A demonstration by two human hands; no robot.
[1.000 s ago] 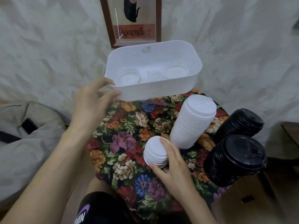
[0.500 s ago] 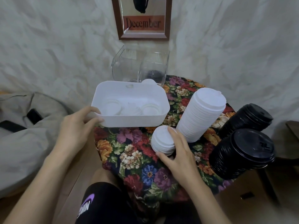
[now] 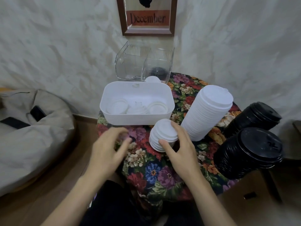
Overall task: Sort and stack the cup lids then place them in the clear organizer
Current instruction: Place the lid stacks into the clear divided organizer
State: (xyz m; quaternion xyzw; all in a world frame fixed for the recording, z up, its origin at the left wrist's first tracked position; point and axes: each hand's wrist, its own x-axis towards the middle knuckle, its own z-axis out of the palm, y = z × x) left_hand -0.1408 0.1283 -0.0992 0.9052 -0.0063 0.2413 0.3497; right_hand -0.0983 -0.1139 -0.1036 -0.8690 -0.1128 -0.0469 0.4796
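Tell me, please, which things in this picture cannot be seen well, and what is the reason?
All in the head view:
Left hand: fingers blurred; grip unclear.
White lid behind the white bin: the bin's back wall hides its lower part.
Dark thing in the clear organizer: ribbed wall distorts it.
Framed picture: cut off by the top edge.
Small lid stack: the right hand covers its near side.

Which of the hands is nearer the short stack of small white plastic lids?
Right. The right hand grips the short stack of small white plastic lids, thumb in front, fingers on top; the left hand is apart, to its left.
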